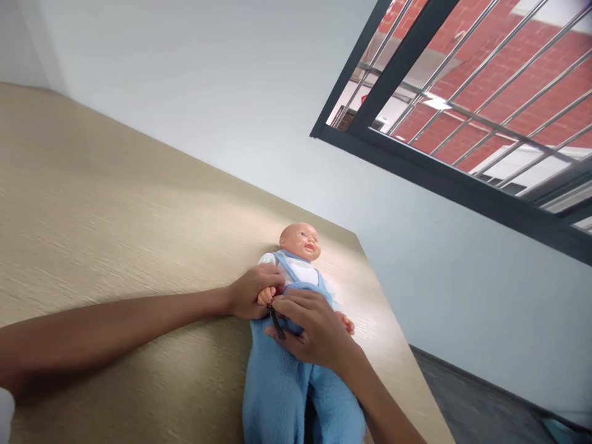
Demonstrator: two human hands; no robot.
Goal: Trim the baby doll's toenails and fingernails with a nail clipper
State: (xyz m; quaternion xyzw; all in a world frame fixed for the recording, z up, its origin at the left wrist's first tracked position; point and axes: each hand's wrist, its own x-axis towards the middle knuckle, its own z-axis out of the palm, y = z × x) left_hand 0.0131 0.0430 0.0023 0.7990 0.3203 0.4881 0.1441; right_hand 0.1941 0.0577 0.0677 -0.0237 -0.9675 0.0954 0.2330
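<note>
A baby doll (pixel 300 242) in light blue overalls and a white shirt lies on its back on the table. My left hand (pixel 253 288) is closed around the doll's right arm, and the doll's small hand (pixel 266 296) sticks out from the grip. Between the thumb and fingers of my right hand (pixel 312 324) is a small dark nail clipper (pixel 276 322). Its upper end is at the doll's fingers; the exact contact is too small to make out. The doll's other hand (pixel 345 322) rests palm side unclear beyond my right hand.
The pale wooden table (pixel 139 216) runs along a light wall (pixel 194 80), and its right edge lies close beside the doll. A dark-framed window (pixel 435 160) with metal bars is at the upper right. Dark floor (pixel 472 394) shows past the table's edge.
</note>
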